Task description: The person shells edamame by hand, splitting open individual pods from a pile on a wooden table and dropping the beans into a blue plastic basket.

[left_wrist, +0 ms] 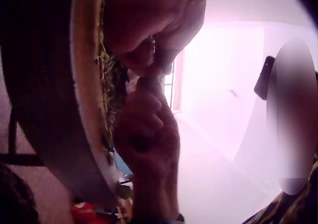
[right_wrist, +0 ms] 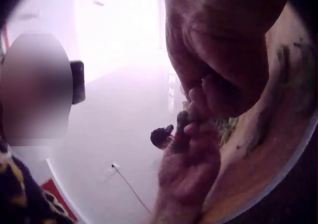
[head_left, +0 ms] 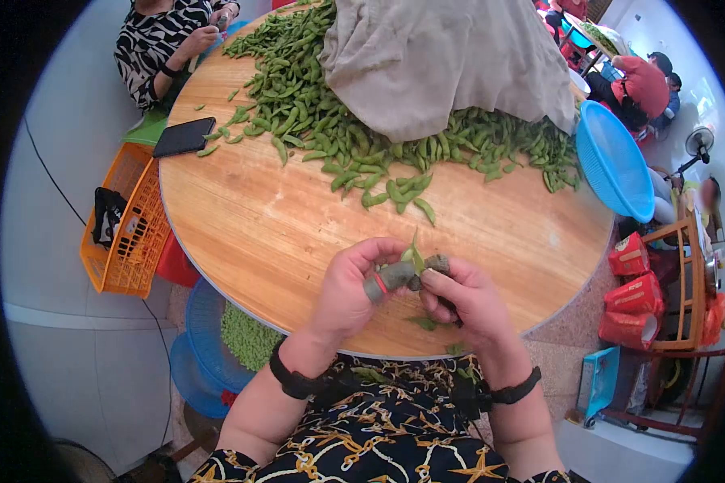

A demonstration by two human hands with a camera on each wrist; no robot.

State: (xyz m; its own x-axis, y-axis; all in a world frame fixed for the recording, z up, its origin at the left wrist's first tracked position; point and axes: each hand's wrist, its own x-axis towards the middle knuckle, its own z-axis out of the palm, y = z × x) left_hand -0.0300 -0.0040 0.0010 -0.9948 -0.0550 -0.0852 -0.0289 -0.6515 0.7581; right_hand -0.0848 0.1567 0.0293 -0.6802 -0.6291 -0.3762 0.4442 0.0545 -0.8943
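Note:
Over the near edge of the round wooden table [head_left: 258, 233], both hands meet on one green bean pod [head_left: 415, 256]. My left hand [head_left: 354, 286] pinches it with a thumb in a grey finger cover [head_left: 388, 279] that has a red band. My right hand [head_left: 459, 298] grips the pod's other end with curled fingers. In the left wrist view the left hand [left_wrist: 144, 30] sits above the right hand [left_wrist: 146, 129], beside the table rim [left_wrist: 84, 110]. The right wrist view shows the right hand [right_wrist: 223, 60] above the left hand [right_wrist: 191, 159], the pod mostly hidden.
A big heap of pods [head_left: 338, 121] and a beige cloth sack [head_left: 443, 56] fill the far half. A phone [head_left: 184, 137] lies at the left rim. A blue basin [head_left: 616, 161], an orange basket [head_left: 129, 225] and a blue basket of shelled beans [head_left: 246, 334] surround the table. Another person [head_left: 169, 40] sits opposite.

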